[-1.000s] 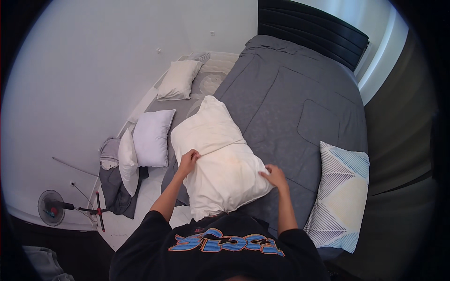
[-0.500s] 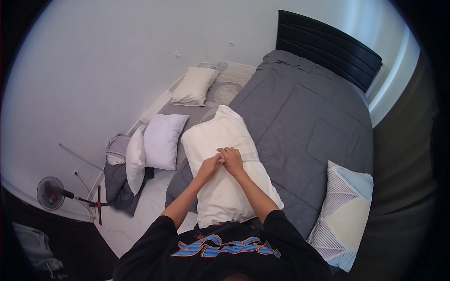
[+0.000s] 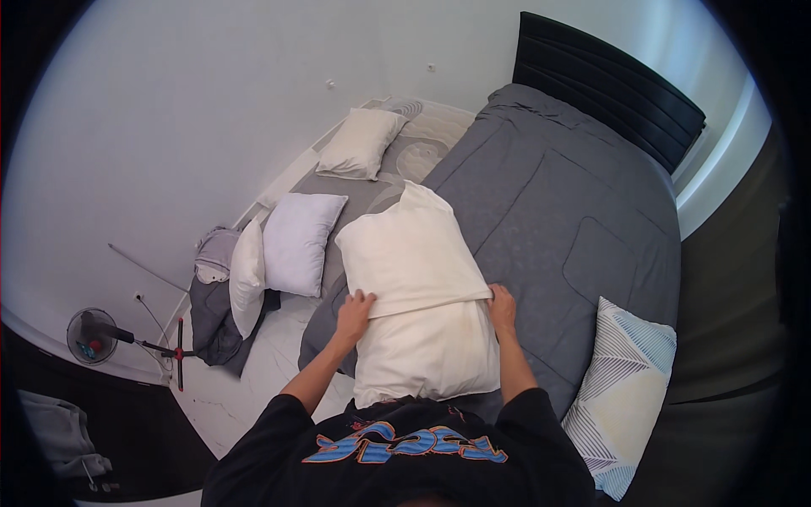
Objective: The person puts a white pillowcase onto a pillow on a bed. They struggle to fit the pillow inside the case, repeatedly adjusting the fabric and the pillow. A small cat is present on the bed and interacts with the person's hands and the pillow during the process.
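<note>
A cream pillow (image 3: 432,359) lies in front of my body, with a cream pillowcase (image 3: 407,253) over its far half. The pillowcase's open hem runs across the pillow's middle, and the near half is outside it. At the hem's left end, my left hand (image 3: 355,314) is closed on the fabric. My right hand (image 3: 503,308) grips the hem at the opposite side, its fingers bent over the edge. Part of the pillow's near end is against my black shirt.
The pillow rests on a bed with a grey cover (image 3: 557,203) and black headboard (image 3: 604,89). A patterned pillow (image 3: 625,389) lies right. Leftward are a white pillow (image 3: 304,245), another pillow (image 3: 247,283), a dark bundle (image 3: 221,325) and a fan (image 3: 93,335) on the floor.
My hands were together at the middle of the pillowcase; they have moved apart to its two sides. The hem now lies straighter across the pillow.
</note>
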`<move>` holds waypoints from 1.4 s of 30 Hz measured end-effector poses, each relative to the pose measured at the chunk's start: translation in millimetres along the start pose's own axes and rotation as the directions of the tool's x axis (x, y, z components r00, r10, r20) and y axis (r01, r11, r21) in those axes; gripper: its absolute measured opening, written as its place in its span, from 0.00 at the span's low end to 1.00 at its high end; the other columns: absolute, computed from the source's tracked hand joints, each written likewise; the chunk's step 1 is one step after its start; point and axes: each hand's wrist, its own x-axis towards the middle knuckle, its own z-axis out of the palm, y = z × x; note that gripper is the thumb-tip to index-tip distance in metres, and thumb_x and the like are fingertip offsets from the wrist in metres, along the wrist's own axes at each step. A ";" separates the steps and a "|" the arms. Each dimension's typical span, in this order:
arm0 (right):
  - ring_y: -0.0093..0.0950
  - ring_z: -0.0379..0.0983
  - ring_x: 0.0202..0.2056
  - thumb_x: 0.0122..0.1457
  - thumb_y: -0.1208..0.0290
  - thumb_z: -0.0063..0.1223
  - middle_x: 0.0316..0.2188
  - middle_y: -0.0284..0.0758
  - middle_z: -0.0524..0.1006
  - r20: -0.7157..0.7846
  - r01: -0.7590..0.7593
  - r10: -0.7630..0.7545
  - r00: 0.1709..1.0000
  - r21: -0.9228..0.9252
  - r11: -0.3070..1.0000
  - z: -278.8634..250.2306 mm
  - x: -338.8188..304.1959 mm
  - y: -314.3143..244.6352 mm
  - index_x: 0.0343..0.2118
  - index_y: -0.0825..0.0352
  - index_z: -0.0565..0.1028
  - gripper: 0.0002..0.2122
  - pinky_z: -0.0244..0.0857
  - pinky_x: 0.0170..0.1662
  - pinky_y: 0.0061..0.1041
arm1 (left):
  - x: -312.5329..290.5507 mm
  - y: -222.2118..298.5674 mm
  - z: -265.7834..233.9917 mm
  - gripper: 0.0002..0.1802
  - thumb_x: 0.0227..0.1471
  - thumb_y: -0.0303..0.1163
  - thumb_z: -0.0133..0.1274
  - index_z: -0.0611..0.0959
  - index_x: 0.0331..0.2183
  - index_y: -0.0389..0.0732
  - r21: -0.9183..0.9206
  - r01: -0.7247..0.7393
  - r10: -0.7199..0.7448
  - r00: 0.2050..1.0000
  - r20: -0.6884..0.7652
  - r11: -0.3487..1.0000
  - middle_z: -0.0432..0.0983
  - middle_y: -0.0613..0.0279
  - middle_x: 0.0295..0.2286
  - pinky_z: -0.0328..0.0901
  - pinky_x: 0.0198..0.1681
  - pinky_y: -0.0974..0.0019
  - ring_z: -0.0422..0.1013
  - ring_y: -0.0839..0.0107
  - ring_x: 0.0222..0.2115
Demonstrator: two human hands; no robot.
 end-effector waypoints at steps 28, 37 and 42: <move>0.31 0.69 0.31 0.46 0.65 0.62 0.27 0.35 0.73 -0.279 -0.278 0.350 0.894 0.264 0.923 -34.5 -182.0 24.8 0.30 0.64 0.74 0.11 0.63 0.36 0.29 | 67.2 179.0 48.4 0.17 0.37 0.28 0.55 0.75 0.35 0.42 -0.415 -0.638 0.694 0.720 -0.023 0.649 0.68 0.57 0.33 0.62 0.39 0.57 0.65 0.58 0.35; 0.33 0.67 0.49 0.49 0.51 0.60 0.52 0.44 0.65 0.644 -0.743 0.731 0.224 0.598 -0.299 -43.8 -336.3 32.8 0.56 0.66 0.60 0.36 0.61 0.50 0.31 | 82.0 257.7 100.5 0.11 0.45 0.34 0.52 0.77 0.35 0.43 -0.137 -0.821 0.830 0.533 0.162 0.554 0.71 0.58 0.32 0.65 0.37 0.57 0.68 0.58 0.35; 0.33 0.69 0.47 0.47 0.61 0.65 0.49 0.41 0.69 0.176 -0.385 0.665 0.726 0.905 0.180 -26.2 -271.0 -23.9 0.53 0.72 0.62 0.33 0.61 0.51 0.30 | 108.7 280.5 84.0 0.11 0.54 0.34 0.40 0.75 0.33 0.39 -0.457 -0.462 0.581 0.798 0.160 0.760 0.74 0.47 0.27 0.65 0.33 0.47 0.72 0.48 0.29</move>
